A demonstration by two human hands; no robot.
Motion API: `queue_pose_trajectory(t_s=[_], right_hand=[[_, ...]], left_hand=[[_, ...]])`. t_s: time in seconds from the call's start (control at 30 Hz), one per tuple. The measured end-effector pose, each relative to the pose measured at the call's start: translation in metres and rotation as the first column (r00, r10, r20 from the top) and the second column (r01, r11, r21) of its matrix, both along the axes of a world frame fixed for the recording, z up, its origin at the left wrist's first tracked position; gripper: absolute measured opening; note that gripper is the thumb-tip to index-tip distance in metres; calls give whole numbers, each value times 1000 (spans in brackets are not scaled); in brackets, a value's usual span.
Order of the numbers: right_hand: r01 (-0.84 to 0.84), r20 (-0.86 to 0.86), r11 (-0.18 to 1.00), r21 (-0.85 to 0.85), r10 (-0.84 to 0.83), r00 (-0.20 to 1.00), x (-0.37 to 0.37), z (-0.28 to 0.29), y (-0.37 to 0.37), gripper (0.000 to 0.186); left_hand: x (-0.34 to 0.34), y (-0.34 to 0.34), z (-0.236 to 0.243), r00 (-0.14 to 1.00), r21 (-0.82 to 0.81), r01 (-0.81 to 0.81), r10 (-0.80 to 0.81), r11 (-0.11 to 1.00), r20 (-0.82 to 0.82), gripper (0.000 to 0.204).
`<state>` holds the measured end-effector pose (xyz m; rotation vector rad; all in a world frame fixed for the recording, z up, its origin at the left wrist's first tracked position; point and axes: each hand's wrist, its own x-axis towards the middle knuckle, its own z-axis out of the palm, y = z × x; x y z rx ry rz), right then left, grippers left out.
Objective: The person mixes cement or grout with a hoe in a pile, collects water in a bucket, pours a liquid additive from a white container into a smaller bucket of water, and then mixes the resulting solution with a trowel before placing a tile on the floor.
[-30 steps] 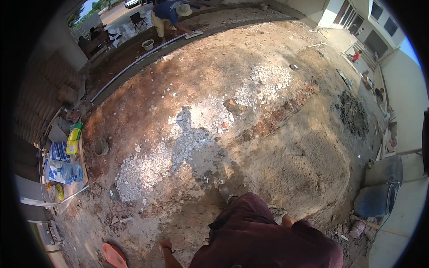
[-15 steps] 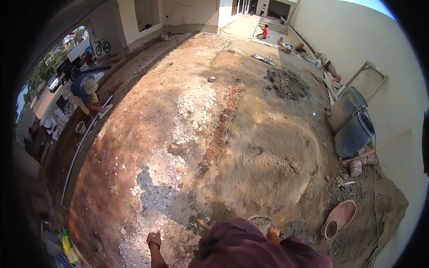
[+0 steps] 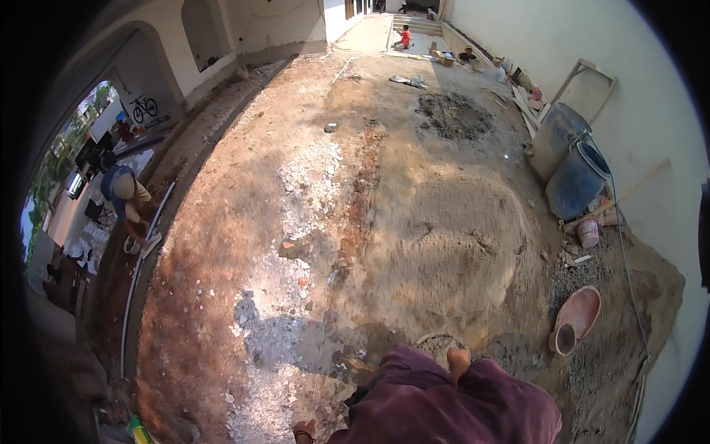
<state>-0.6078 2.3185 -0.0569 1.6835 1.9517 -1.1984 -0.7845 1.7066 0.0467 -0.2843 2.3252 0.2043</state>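
My right hand [image 3: 457, 360] is closed at the rim of a round bucket [image 3: 434, 342] of grey material, partly hidden behind my maroon clothing [image 3: 455, 403]. My left hand [image 3: 305, 431] hangs at the lower edge with fingers curled; what it holds, if anything, is too small to make out. Beneath and around me lie dirt strewn with white rubble [image 3: 310, 189], a reddish strip and a broad patch of pale sand [image 3: 458, 244].
A worker [image 3: 123, 192] bends beside a long pale pipe [image 3: 134, 279] at left. Another person [image 3: 404, 39] in red crouches by far steps. At right are blue drums [image 3: 577, 181], a reddish basin [image 3: 583, 307], a pink bucket [image 3: 588, 231], boards and a cable along the wall [image 3: 651, 103].
My view has turned rightward, bringing the far entrance and right wall into full view. My right hand and bucket sit higher in the frame; my left hand has dropped toward the lower edge.
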Motion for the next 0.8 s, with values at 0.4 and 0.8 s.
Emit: queue_pose_trajectory(t_s=[0.4, 0.8], right_hand=[[-555, 383, 829, -74, 537, 752, -41, 51, -6, 25], [-681, 520, 726, -98, 621, 587, -253, -70, 70, 46]], left_hand=[[-53, -1, 3, 911, 154, -337, 363, 929, -198, 47], [-97, -14, -17, 533, 26, -837, 804, 546, 262, 50]])
